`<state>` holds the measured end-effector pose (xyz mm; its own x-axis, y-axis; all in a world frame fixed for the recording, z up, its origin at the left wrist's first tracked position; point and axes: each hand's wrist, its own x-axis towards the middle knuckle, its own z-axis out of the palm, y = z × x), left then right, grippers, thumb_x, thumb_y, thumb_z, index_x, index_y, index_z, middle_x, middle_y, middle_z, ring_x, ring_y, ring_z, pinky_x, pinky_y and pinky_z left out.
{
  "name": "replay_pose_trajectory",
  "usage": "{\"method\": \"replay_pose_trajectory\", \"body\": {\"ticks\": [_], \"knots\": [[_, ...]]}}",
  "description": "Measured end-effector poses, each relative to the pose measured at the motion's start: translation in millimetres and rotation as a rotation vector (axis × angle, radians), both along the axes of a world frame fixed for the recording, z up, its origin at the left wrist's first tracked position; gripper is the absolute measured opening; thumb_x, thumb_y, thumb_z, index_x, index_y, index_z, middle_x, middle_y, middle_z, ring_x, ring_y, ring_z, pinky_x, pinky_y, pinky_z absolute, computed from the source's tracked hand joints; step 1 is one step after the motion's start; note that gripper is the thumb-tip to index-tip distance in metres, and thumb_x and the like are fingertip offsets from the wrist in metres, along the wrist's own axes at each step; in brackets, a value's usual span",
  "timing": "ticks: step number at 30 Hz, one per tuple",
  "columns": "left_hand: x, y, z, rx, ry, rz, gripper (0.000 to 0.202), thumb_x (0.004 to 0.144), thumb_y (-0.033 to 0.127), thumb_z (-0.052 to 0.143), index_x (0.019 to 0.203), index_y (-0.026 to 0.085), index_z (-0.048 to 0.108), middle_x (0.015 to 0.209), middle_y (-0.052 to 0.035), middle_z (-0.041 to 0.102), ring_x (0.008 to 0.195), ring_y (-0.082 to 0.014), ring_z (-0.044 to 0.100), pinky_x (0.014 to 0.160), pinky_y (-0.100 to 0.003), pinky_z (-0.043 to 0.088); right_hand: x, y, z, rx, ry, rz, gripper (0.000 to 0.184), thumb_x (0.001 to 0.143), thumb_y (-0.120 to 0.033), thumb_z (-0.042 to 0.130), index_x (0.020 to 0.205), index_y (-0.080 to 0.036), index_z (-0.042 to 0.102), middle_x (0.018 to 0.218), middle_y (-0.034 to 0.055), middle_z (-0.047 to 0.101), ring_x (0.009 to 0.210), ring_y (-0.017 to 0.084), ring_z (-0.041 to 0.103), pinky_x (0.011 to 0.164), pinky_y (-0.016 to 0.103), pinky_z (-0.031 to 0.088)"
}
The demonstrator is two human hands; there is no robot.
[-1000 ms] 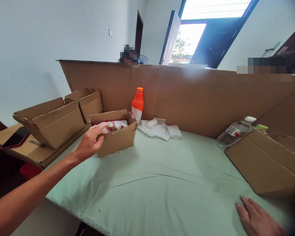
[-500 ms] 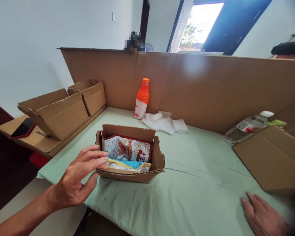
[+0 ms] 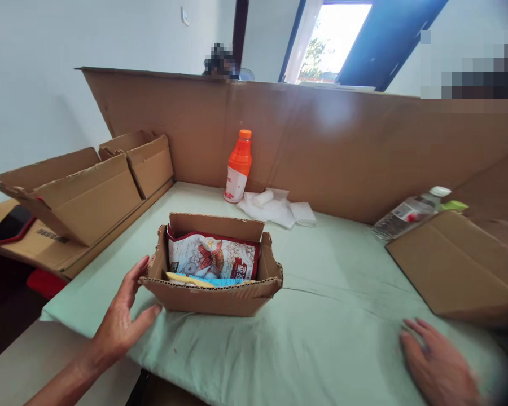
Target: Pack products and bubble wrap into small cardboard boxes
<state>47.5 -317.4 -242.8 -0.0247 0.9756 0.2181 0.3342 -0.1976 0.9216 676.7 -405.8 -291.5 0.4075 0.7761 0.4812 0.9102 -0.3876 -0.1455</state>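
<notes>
A small open cardboard box (image 3: 211, 300) sits on the pale green cloth. Inside it, a printed packet with a dark red border (image 3: 214, 256) leans against the back wall. In front of that lies a blue and yellow packet (image 3: 207, 279), mostly hidden behind the box's front wall. My left hand (image 3: 122, 318) is at the box's left end, fingers beside the left wall and thumb apart near the front corner; whether it touches the wall is hard to tell. Off to the right, my right hand (image 3: 436, 361) rests on the cloth holding nothing, its fingers extended and partly blurred.
Behind the box stand an orange bottle (image 3: 239, 163) and some white wrapping sheets (image 3: 271, 210). Cardboard trays (image 3: 88, 192) and a phone (image 3: 11, 225) are at left. A clear bottle (image 3: 410, 214) lies tilted by a cardboard piece (image 3: 452, 268) at right. A tall cardboard panel (image 3: 330, 146) borders the back.
My left hand has drawn back from the packets to outside the box's left end. The blue and yellow packet shows less above the front wall. The view has shifted slightly.
</notes>
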Motion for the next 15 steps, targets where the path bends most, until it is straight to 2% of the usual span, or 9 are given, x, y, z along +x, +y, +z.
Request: {"method": "replay_pose_trajectory", "body": {"ticks": [1,3,5,8,10,12,15], "knots": [[0,2,-5.3,-0.053,-0.038,-0.008,0.089,0.080,0.046,0.074,0.155,0.025,0.032,0.159,-0.0146,0.041,0.147,-0.0352,0.039,0.122,-0.050,0.033,-21,3,3.9,0.021,0.071,0.032,0.048,0.090,-0.047,0.036,0.103,-0.020,0.073,0.126,0.0240,0.069,0.116,0.040,0.066,0.094,0.054,0.054],[1,5,-13.5,-0.127,-0.099,-0.016,0.094,0.076,0.051,0.077,0.154,0.023,0.034,0.155,-0.0167,0.046,0.145,-0.0366,0.042,0.120,-0.051,0.036,-68,12,10.8,0.026,0.218,0.192,0.045,0.090,-0.047,0.043,0.112,-0.020,0.071,0.133,0.0205,0.066,0.125,0.037,0.061,0.109,0.053,0.047],[3,8,-19.5,-0.181,-0.128,-0.007,0.097,0.071,0.056,0.078,0.152,0.021,0.038,0.146,-0.0184,0.055,0.140,-0.0389,0.049,0.116,-0.053,0.040,-117,24,16.6,0.006,0.346,0.367,0.045,0.089,-0.049,0.051,0.122,-0.022,0.066,0.141,0.0152,0.061,0.131,0.034,0.058,0.110,0.055,0.047],[5,10,-28.8,-0.238,-0.117,0.006,0.097,0.066,0.063,0.079,0.147,0.019,0.046,0.132,-0.0193,0.066,0.132,-0.0415,0.056,0.112,-0.055,0.044,-179,42,22.5,-0.099,0.502,0.654,0.053,0.092,-0.047,0.057,0.140,-0.026,0.055,0.153,0.0122,0.050,0.141,0.031,0.048,0.114,0.052,0.043],[6,10,-36.8,-0.256,-0.108,0.005,0.096,0.063,0.065,0.079,0.143,0.018,0.051,0.126,-0.0190,0.069,0.128,-0.0424,0.059,0.109,-0.054,0.048,-208,52,24.2,-0.160,0.596,0.793,0.065,0.092,-0.047,0.060,0.151,-0.027,0.043,0.159,0.0118,0.042,0.145,0.031,0.042,0.116,0.052,0.042],[7,10,-45.0,-0.261,-0.109,0.021,0.096,0.060,0.067,0.079,0.139,0.020,0.055,0.122,-0.0178,0.072,0.124,-0.0432,0.062,0.105,-0.053,0.051,-228,62,24.0,-0.191,0.680,0.872,0.078,0.089,-0.051,0.064,0.157,-0.027,0.034,0.161,0.0131,0.038,0.146,0.033,0.040,0.116,0.054,0.040],[8,10,-52.5,-0.276,-0.095,0.032,0.090,0.060,0.067,0.079,0.135,0.022,0.058,0.115,-0.0160,0.075,0.116,-0.0427,0.067,0.099,-0.053,0.056,-248,72,21.8,-0.203,0.782,0.932,0.087,0.084,-0.059,0.068,0.157,-0.025,0.034,0.159,0.0142,0.041,0.145,0.036,0.040,0.117,0.055,0.037]]}}
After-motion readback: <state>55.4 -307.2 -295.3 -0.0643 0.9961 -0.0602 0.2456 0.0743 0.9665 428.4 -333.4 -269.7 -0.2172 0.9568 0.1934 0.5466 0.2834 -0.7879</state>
